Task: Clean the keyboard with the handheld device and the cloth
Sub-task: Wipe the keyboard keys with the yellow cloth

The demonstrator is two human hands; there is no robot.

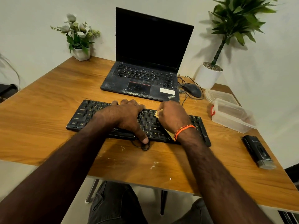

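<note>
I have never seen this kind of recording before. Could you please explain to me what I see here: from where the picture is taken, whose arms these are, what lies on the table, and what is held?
There is one picture, taken by a camera on a person's head, looking down at their own arms. The left hand lies spread over the black keyboard on the wooden table, steadying it. The right hand grips a small yellowish cloth against the keys. Behind stands an open black laptop. To the right lie a black mouse, clear plastic boxes and the black handheld device, untouched.
</note>
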